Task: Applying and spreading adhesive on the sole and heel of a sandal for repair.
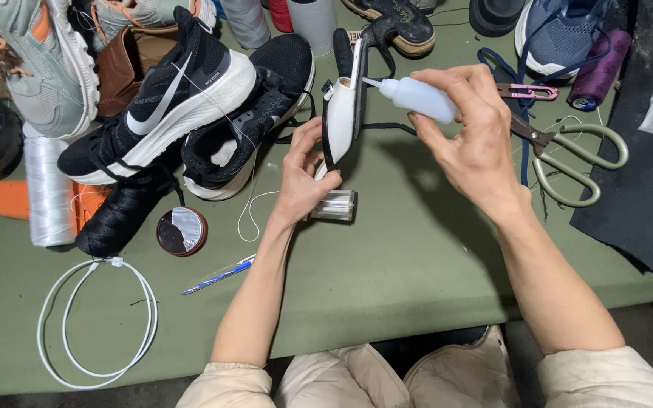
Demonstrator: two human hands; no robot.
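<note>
Olive-green cloth covers the table (387,287), and a dark mat (644,189) is laid over its right end. Most of the far half is crowded with footwear: a pair of black running shoes (190,113) with white soles, a brown boot (126,64) behind them, and a pale sneaker (28,64) cut off at the left edge. A white spool of thread (47,193), a black hank of cord (119,215), a small round tin (181,231), a blue pen (217,276) and a coiled white cable (96,325) are spread over the left part. Large scissors (576,162) lie at the right.

A white high-heeled shoe (339,121) is held upright above the table's middle by the left hand (300,177), its fingers pinched around the lower sole; the heel tip (334,205) is partly hidden behind the wrist. A small white squeeze bottle (417,98) is gripped in the curled fingers of the right hand (474,140), its nozzle touching the shoe's upper edge. More shoes and spools along the far edge are cropped by the frame.
</note>
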